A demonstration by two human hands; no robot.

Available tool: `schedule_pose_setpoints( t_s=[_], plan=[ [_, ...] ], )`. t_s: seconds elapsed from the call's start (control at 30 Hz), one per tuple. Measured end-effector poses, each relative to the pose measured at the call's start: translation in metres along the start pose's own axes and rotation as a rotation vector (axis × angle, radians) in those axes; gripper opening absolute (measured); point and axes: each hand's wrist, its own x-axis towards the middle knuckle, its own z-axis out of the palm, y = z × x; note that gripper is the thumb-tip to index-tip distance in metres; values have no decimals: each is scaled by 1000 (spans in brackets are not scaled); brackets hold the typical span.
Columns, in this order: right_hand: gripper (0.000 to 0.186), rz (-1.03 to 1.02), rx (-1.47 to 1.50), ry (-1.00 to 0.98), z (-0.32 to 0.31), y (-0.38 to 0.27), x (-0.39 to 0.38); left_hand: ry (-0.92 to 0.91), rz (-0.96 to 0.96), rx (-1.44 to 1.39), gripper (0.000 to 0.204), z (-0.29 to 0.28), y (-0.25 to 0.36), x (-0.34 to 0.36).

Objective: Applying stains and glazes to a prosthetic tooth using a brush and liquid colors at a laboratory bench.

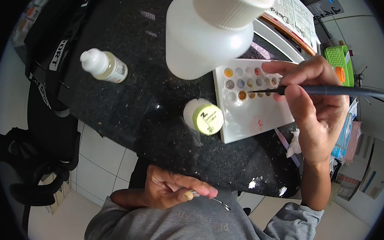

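Observation:
My right hand (316, 100) is closed on a fine-tipped brush (341, 90) with a dark handle. The brush's thin black tip reaches over the wells of a white palette (253, 116), close to a well of amber-brown colour. Other wells hold yellow, red, grey and brown dabs. Low in front of my body, my left hand (169, 188) pinches a slim metal tool (222, 203) whose shiny end points to the right. My fingers hide the rest of that tool. A pale yellowish patch shows at my left thumb's end; I cannot tell what it is.
A small jar with a yellow-green lid (208, 120) stands left of the palette. Behind it rises a large white plastic bottle (205, 38). A small dropper bottle (105, 66) is at the left on the black countertop (127, 108). A green basket (339, 60) sits far right.

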Motion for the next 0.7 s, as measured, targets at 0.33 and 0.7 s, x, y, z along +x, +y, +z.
schedule_pose_setpoints(
  t_s=[0.33, 0.7],
  plan=[
    [17, -234, 45, 238, -18, -42, -114, -1, -119, 272, 18, 42, -6, 3],
    [23, -356, 314, 360, 12, 4, -199, 121, -299, 228, 23, 90, -49, 22]
  ],
)
